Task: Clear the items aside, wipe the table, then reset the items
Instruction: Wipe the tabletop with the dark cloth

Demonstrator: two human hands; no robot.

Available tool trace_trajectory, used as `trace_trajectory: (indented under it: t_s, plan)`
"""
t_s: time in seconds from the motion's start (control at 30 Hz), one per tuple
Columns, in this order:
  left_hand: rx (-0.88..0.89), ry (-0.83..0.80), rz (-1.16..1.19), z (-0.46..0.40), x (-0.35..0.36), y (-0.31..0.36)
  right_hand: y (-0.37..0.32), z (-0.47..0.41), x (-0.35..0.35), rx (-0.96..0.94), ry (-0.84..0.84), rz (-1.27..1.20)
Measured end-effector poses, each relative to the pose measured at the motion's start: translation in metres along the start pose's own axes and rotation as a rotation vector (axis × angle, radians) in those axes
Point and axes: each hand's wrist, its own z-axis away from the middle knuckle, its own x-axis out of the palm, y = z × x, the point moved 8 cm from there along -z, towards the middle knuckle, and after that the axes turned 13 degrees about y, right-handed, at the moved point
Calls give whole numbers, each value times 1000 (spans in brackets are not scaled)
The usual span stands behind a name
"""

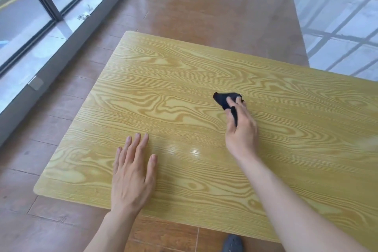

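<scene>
A yellow wood-grain table [184,80] fills the middle of the view. My right hand [241,129] presses a small black cloth [224,99] against the tabletop near its centre, with the fingers on top of the cloth and part of it tucked under the palm. My left hand [133,172] lies flat on the table near the front left corner, fingers spread, holding nothing. No other items are on the tabletop.
Brown plank floor [204,2] surrounds the table. A window wall with a low sill [61,26] runs along the left. A pale tiled area [337,16] lies at the back right. A dark shoe [233,243] shows below the table's front edge.
</scene>
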Motion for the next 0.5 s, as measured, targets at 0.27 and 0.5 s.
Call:
trace_trajectory:
  t_s: [0.27,0.5]
  plan:
    - [-29,-37,-118,-13,16,-9,-32,90,93,-406,-400,461]
    - [-12,-62,-123,-13,19,-14,-63,183,92,-744,-579,327]
